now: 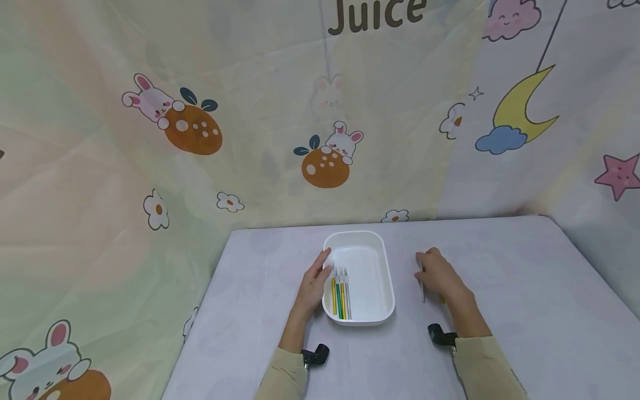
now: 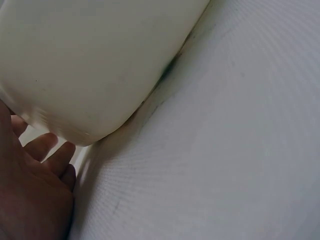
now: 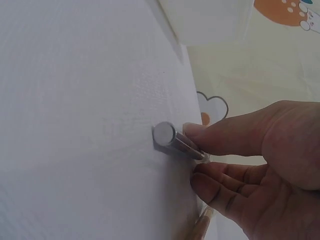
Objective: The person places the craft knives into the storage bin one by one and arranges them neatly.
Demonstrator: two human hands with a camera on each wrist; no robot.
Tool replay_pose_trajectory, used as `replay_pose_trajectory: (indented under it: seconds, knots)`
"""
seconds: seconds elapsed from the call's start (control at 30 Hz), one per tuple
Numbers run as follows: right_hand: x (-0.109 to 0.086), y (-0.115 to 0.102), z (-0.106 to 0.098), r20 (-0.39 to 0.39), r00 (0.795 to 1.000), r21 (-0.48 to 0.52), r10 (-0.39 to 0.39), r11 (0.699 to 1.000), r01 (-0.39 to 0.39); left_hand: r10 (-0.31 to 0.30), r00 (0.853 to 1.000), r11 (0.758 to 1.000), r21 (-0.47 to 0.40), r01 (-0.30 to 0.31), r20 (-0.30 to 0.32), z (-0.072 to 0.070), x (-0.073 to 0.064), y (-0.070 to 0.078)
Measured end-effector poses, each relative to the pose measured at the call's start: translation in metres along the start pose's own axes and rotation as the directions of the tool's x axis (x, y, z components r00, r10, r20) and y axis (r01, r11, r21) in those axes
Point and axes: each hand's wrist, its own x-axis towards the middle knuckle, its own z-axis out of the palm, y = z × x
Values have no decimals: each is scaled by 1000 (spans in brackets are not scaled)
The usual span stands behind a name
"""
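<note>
pale cartoon cloth [image 1: 270, 55] reading "juice" hangs behind the tabletop [image 1: 240, 311], where a white tray [image 1: 370, 278] holds slender yellow, green and silver sticks [image 1: 342, 300] along its left side. the left hand [image 1: 312, 283] rests its loose grip against the tray's left rim, while the right hand [image 1: 441, 275], its grip narrow, pinches a silver stick [image 3: 165, 134] over the tabletop right of the tray.

The tray [image 1: 371, 278] stands on the table [image 1: 260, 278], with the cloth [image 1: 265, 139] behind. Inside, along its left wall, lie several pens [image 1: 341, 297] (nearer to the front). The left hand [image 1: 313, 284] touches the tray's left side. Right of the tray, apart from it, is the right hand [image 1: 441, 276], and in it a single pen [image 1: 423, 293].
</note>
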Motion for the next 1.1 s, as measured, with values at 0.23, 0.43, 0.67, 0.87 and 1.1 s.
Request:
replay_pose_trajectory:
  seconds: [0.23,0.43,0.67,0.87,1.1]
  knots:
    - [0,1,-2,-23,1000,28,7,1000,-7,7,1000,1000,-4,-7,8,0,-1,1]
    - [2,0,-2,-46,999,44,25,999,-23,7,1000,1000,1,-7,16,0,-1,3]
    - [3,1,-3,-74,997,121,22,993,-13,0,1000,1000,17,0,6,0,-2,4]
    - [4,2,-4,-78,997,150,12,989,0,3,1000,1000,19,-3,2,0,-2,3]
    - [4,-1,-6,-102,995,201,14,980,7,5,1000,1000,22,-5,-3,0,-2,4]
